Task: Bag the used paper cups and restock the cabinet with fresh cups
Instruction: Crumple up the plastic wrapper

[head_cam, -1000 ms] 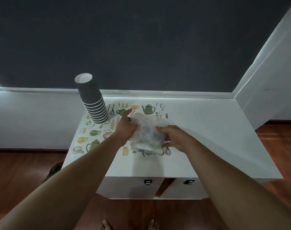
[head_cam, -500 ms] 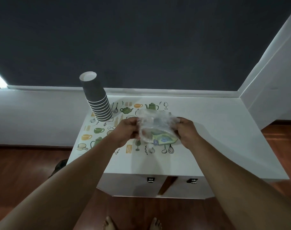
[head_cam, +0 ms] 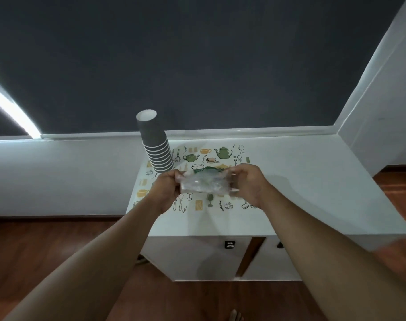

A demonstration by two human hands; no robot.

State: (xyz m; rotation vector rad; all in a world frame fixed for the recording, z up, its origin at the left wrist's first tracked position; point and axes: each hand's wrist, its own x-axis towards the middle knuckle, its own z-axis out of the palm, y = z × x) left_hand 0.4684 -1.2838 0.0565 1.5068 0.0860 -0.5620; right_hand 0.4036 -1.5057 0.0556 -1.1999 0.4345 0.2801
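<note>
Both hands, left hand (head_cam: 166, 188) and right hand (head_cam: 248, 184), each clamp a grip on a clear plastic bag (head_cam: 205, 184) above the cabinet (head_cam: 301, 181) worktop, near the stack of cups (head_cam: 156, 147).

Inverted grey paper cup stack (head_cam: 157, 144) on cabinet (head_cam: 313, 205); crumpled clear bag (head_cam: 205, 184) held above.
</note>
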